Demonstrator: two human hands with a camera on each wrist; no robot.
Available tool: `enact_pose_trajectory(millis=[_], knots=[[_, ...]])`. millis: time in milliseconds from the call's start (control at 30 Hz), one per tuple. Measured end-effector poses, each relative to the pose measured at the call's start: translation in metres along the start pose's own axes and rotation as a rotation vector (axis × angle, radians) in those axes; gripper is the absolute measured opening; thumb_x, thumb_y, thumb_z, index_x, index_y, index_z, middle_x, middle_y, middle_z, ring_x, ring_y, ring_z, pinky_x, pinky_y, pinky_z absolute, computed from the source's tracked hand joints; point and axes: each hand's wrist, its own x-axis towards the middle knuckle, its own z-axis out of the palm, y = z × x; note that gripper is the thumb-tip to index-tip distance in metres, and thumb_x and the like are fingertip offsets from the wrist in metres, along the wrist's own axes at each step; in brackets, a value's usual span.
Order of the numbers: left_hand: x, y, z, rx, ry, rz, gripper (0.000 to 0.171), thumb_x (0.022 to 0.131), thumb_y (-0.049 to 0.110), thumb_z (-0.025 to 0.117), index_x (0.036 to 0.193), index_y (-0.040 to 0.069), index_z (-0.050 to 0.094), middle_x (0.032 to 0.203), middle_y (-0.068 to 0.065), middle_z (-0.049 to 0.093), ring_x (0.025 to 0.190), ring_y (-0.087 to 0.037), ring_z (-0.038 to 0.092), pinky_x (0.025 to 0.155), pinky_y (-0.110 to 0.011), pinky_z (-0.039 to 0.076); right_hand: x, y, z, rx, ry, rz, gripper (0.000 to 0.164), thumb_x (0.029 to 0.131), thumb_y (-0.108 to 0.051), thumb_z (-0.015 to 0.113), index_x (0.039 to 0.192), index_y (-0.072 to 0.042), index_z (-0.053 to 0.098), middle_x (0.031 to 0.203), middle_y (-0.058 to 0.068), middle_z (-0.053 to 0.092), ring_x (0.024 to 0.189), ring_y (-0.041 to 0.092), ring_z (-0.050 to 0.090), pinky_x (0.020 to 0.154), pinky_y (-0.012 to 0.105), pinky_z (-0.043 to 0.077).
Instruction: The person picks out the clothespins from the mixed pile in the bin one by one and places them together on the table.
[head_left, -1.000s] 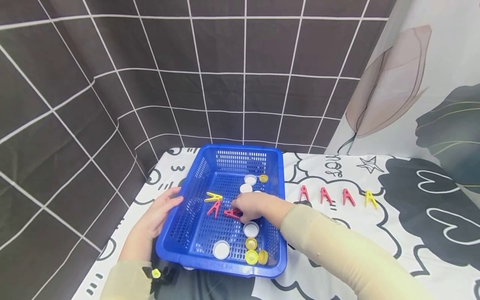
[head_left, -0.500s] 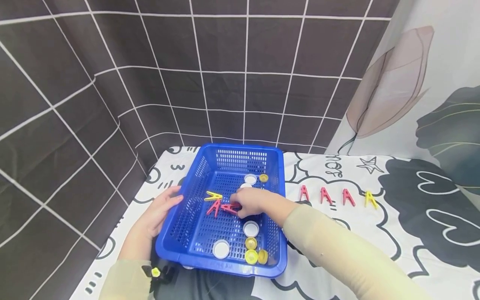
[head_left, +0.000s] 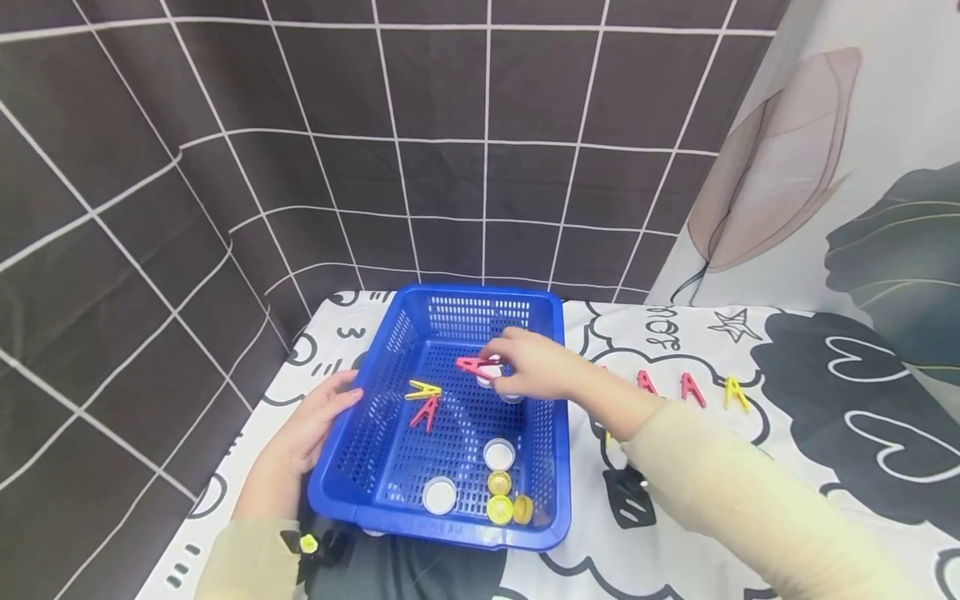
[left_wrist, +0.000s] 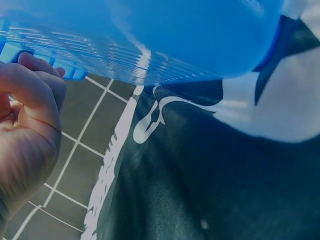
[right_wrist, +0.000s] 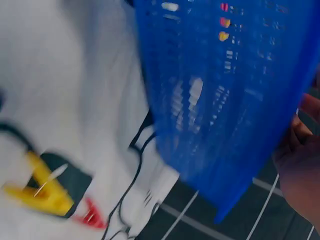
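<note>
In the head view my right hand [head_left: 536,364] pinches a red clothespin [head_left: 477,367] above the floor of the blue basket [head_left: 480,542]. My left hand [head_left: 318,421] touches the basket's left side with relaxed fingers; the left wrist view shows this hand [left_wrist: 30,125] beside the blue wall. Inside the basket lie a yellow clothespin [head_left: 424,390] and another red clothespin [head_left: 426,413], touching or nearly so. White caps [head_left: 498,455] and yellow caps [head_left: 499,509] lie mostly along the basket's right side. The pinched clothespin cannot be made out in the right wrist view.
Right of the basket, red clothespins [head_left: 692,389] and a yellow clothespin [head_left: 735,393] stand in a row on the patterned cloth [head_left: 675,329]. My right arm partly hides that row. A dark tiled curtain [head_left: 442,183] hangs behind the basket.
My right hand has lifted the red clothespin off the basket floor and carried it toward the back right. The left hand stays at the basket's side.
</note>
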Motion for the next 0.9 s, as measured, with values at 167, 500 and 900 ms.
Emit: enact_pose_trajectory(millis=[167,500,900], knots=[[0.000,0.001,0.000,0.006,-0.008,0.000,0.022,0.098,0.008,0.044,0.120,0.011,0.042,0.098,-0.009,0.067,0.082,-0.021,0.067,0.070,-0.035,0.058,-0.037,0.026,-0.014,0.029,0.104,0.100,0.037,0.078,-0.023,0.066,0.112,-0.008,0.064,0.095,0.007,0.057,0.080,0.018,0.054,0.066,0.031,0.050],[0.000,0.000,-0.001,0.011,-0.006,-0.010,0.020,0.099,0.009,0.043,0.119,0.013,0.044,0.097,-0.008,0.068,0.082,-0.021,0.068,0.070,-0.036,0.058,-0.092,0.068,-0.019,0.022,0.191,0.291,0.034,0.082,-0.024,0.067,0.109,-0.003,0.064,0.089,0.009,0.060,0.076,0.020,0.054,0.059,0.029,0.047],[0.000,0.001,-0.001,0.019,-0.005,-0.022,0.023,0.099,0.010,0.043,0.122,0.012,0.040,0.099,-0.008,0.067,0.082,-0.020,0.067,0.070,-0.035,0.058,-0.154,0.087,-0.007,-0.061,0.213,0.448,0.030,0.082,-0.023,0.070,0.099,0.001,0.064,0.074,0.002,0.054,0.065,0.015,0.046,0.052,0.027,0.041]])
